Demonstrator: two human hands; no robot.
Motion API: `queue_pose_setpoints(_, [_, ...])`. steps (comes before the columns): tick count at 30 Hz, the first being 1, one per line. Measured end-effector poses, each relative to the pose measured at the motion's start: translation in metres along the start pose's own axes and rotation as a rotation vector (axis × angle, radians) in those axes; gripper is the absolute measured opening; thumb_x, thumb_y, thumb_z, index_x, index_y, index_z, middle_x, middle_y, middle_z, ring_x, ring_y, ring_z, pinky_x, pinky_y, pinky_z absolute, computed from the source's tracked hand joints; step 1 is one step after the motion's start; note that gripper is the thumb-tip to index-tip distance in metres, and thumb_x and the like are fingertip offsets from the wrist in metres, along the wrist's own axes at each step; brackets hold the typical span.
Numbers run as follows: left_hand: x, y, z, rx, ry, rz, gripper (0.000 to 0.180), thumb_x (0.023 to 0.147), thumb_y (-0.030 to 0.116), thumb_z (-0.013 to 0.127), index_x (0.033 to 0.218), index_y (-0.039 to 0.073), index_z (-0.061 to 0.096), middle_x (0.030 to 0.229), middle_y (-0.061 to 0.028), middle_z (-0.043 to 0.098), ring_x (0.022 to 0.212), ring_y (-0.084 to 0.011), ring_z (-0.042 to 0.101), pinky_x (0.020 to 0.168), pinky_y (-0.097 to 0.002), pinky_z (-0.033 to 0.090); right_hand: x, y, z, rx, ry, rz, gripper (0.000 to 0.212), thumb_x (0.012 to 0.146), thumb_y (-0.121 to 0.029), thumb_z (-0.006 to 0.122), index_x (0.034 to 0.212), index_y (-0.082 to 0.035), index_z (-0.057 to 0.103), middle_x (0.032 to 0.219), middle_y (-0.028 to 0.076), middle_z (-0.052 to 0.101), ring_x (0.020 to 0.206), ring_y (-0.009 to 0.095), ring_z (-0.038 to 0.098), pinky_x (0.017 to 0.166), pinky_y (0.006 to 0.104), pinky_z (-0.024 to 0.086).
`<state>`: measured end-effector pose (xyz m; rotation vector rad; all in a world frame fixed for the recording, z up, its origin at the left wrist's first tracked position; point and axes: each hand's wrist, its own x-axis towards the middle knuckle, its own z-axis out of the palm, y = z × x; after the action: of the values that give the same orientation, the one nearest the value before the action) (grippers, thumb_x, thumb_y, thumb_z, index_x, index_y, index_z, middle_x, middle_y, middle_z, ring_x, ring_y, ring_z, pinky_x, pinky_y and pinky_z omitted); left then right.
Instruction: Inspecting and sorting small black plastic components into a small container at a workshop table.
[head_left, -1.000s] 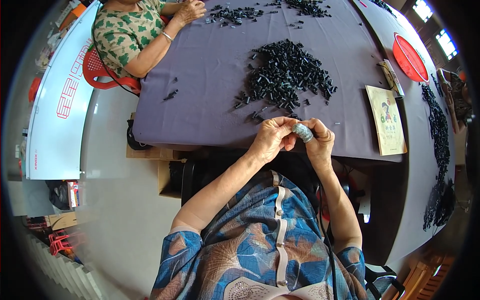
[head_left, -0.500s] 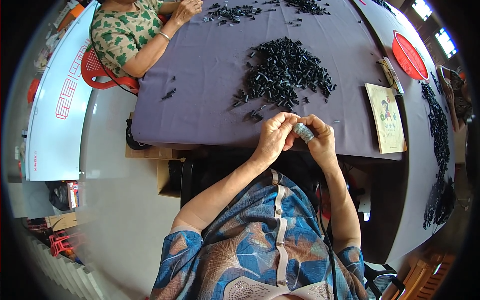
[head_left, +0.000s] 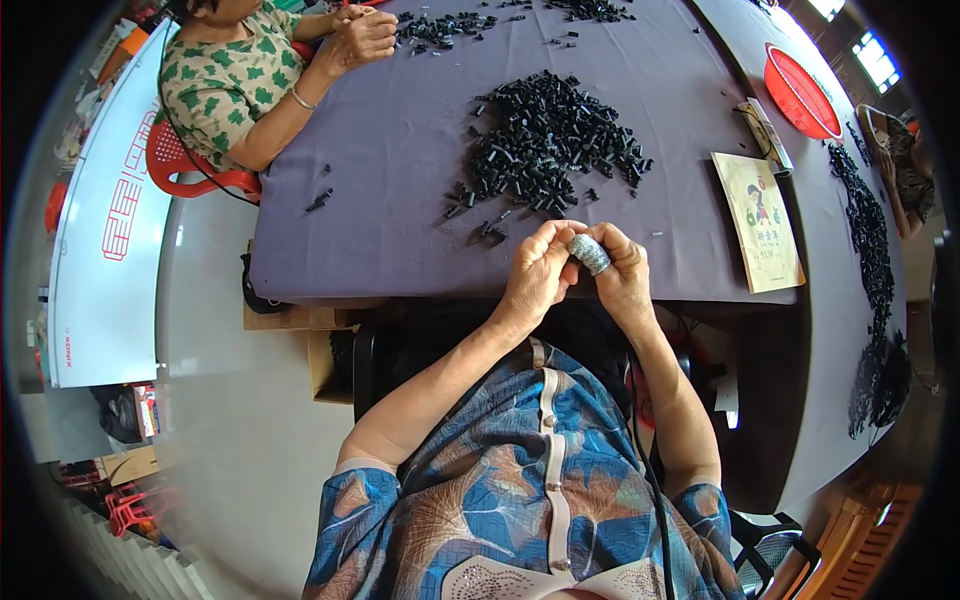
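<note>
My left hand [head_left: 536,268] and my right hand [head_left: 624,272] meet above the near edge of the cloth-covered table, fingertips pinched together. What they pinch is too small and too covered by the fingers to make out. A speckled grey-white wrap [head_left: 590,254] sits around a finger of my right hand. Just beyond my hands lies a heap of short black tube-like pieces [head_left: 556,140]. A few loose ones, with a thin pointed item [head_left: 494,224] among them, lie at the heap's near edge.
A tan booklet [head_left: 758,222] lies right of my hands, beside a long narrow box [head_left: 768,138]. Farther right are a red plastic basket [head_left: 803,92] and a long strip of black pieces [head_left: 870,240]. A co-worker [head_left: 235,85] sits at the far left, hands raised by another heap [head_left: 440,32].
The view has shifted slightly, so most things sit a little farther left. My hands stay together, with the wrapped finger turned a little. The co-worker's hands have shifted slightly.
</note>
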<state>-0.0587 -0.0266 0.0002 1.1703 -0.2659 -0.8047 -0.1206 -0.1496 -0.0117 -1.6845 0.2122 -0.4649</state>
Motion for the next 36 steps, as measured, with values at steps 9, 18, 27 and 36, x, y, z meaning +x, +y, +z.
queue_pose_setpoints(9, [0.001,-0.003,-0.01,-0.234,-0.084,-0.042,0.027,0.1,0.023,0.045,0.112,0.002,0.057,0.068,-0.0014,0.055,0.046,-0.0055,0.045,0.04,-0.019,0.036,-0.002,-0.009,0.003,-0.172,0.002,-0.15,0.012,0.083,0.004,0.058,0.091,-0.001,0.065,0.074,0.005,0.058,0.069,0.013,0.058,0.065,0.0238,0.046])
queue_pose_setpoints(18, [0.006,-0.009,-0.006,-0.174,0.117,0.062,0.024,0.098,0.016,0.047,0.113,0.001,0.059,0.065,0.0027,0.052,0.049,-0.003,0.043,0.042,-0.0173,0.037,-0.006,-0.017,0.012,-0.403,-0.034,-0.251,0.034,0.076,0.007,0.055,0.108,-0.002,0.064,0.101,0.014,0.057,0.084,0.028,0.063,0.076,0.0325,0.051])
queue_pose_setpoints(27, [0.005,-0.005,-0.017,-0.159,0.055,0.102,0.021,0.097,0.01,0.046,0.106,-0.001,0.061,0.078,-0.0022,0.057,0.052,-0.0041,0.045,0.045,-0.0184,0.038,0.011,-0.024,-0.011,-0.39,0.002,-0.146,0.033,0.07,0.012,0.056,0.098,-0.004,0.066,0.084,0.013,0.062,0.077,0.027,0.064,0.068,0.0301,0.049])
queue_pose_setpoints(36, [-0.006,0.005,-0.024,0.093,0.102,0.164,0.021,0.095,0.018,0.055,0.099,-0.001,0.063,0.075,-0.0076,0.062,0.043,-0.0037,0.044,0.037,-0.0181,0.034,0.05,-0.002,-0.02,-0.887,0.141,-0.162,0.029,0.072,0.003,0.053,0.096,-0.006,0.065,0.094,0.013,0.06,0.085,0.037,0.06,0.073,0.0428,0.049])
